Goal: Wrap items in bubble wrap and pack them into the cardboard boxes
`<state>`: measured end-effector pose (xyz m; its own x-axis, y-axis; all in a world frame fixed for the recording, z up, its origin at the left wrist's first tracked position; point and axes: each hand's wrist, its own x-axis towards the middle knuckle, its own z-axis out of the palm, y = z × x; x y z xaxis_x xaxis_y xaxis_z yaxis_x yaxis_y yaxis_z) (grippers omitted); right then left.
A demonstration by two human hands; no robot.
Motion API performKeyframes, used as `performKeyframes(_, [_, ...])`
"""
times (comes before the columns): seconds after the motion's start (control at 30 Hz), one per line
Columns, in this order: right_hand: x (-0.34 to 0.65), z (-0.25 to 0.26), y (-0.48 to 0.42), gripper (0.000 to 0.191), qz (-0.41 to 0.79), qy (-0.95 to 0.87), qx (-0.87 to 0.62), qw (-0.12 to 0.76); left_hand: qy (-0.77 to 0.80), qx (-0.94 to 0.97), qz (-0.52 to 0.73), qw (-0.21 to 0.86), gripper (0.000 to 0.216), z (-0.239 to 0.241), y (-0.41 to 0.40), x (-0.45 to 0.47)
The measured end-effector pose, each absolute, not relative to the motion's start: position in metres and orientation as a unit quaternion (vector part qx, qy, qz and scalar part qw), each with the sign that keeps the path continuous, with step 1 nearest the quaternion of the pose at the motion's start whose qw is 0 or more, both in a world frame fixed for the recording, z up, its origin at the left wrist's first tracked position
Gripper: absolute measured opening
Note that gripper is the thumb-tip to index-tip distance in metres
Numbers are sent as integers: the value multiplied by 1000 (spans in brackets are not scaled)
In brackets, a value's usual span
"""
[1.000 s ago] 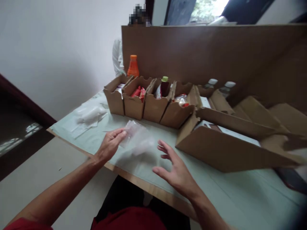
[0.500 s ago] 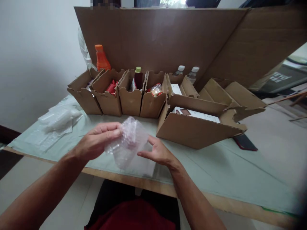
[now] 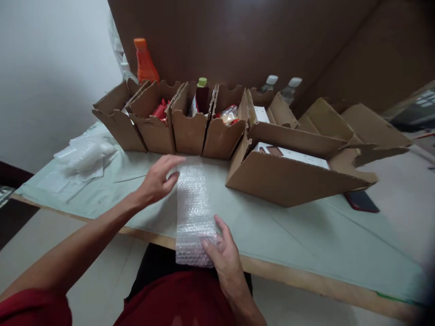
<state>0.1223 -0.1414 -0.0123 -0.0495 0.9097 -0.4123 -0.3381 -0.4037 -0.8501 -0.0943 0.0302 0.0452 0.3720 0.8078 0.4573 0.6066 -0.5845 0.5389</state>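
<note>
A long strip of clear bubble wrap (image 3: 194, 199) lies flattened on the cloth-covered table, its near end reaching past the front edge. My right hand (image 3: 224, 253) grips the lower right side of that end, thumb on top and fingers partly hidden. Faintly pinkish colour shows near the thumb; whether something is inside I cannot tell. My left hand (image 3: 159, 179) is at the strip's far left edge, thumb and fingers apart, the fingertips over or just touching the plastic.
Cardboard bins (image 3: 190, 131) with packaged goods line the table's back. A larger bin (image 3: 285, 181) holding a white box stands to the right. Behind are an orange bottle (image 3: 146, 63) and clear bottles (image 3: 290, 90). Clear plastic bags (image 3: 84, 156) lie left, a dark flat object (image 3: 362, 201) right.
The crumpled bubble wrap has been spread into a flat strip on the table. My left hand has let go of it; my right hand has come nearer and grips its near end. The view has tilted down.
</note>
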Motion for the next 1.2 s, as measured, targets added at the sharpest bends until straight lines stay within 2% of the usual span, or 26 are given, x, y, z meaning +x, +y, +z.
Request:
performKeyframes(0.07, [126, -15, -142, 95, 663, -298, -499, 471, 372, 869, 302, 127, 57, 26, -15, -111])
performKeyframes(0.13, [132, -17, -145, 92, 661, -320, -496, 463, 346, 900, 236, 122, 74, 8, -59, -125])
performKeyframes(0.2, [136, -16, -150, 75, 674, -336, -491, 439, 324, 917, 206, 109, 79, -6, -95, -130])
performKeyframes(0.23, [137, -14, -151, 61, 685, -337, -484, 427, 315, 920, 208, 104, 78, -12, -108, -128])
performKeyframes(0.3, [136, -9, -150, 34, 714, -328, -465, 409, 301, 915, 242, 114, 73, -18, -119, -119])
performKeyframes(0.33, [135, -6, -147, 30, 726, -320, -452, 408, 299, 905, 271, 134, 67, -19, -119, -112])
performKeyframes(0.4, [130, 0, -137, 38, 733, -308, -423, 435, 337, 860, 323, 208, 50, -16, -107, -100])
performKeyframes(0.47, [127, 4, -123, 60, 720, -310, -400, 475, 432, 778, 337, 307, 38, -9, -88, -90])
performKeyframes(0.53, [126, 4, -110, 74, 685, -332, -406, 506, 528, 691, 318, 379, 42, -2, -67, -84])
performKeyframes(0.6, [130, 1, -104, 74, 622, -388, -450, 510, 569, 644, 303, 413, 54, 1, -52, -82])
performKeyframes(0.7, [141, -3, -103, 50, 457, -559, -511, 466, 580, 635, 281, 426, 63, 0, -44, -82])
performKeyframes(0.77, [146, -4, -103, 35, 336, -690, -495, 408, 584, 647, 264, 413, 65, -3, -46, -83])
performKeyframes(0.9, [144, -4, -98, 47, 205, -837, -433, 265, 598, 683, 240, 342, 62, -14, -51, -82])
performKeyframes(0.97, [141, -7, -93, 45, 177, -858, -428, 220, 603, 705, 232, 294, 60, -21, -52, -83])
performKeyframes(1.13, [138, -14, -80, 30, 145, -868, -425, 209, 545, 756, 345, 112, 52, -21, -63, -91])
performKeyframes(1.2, [138, -11, -78, 24, 157, -866, -427, 208, 487, 789, 366, 77, 47, -14, -73, -92])
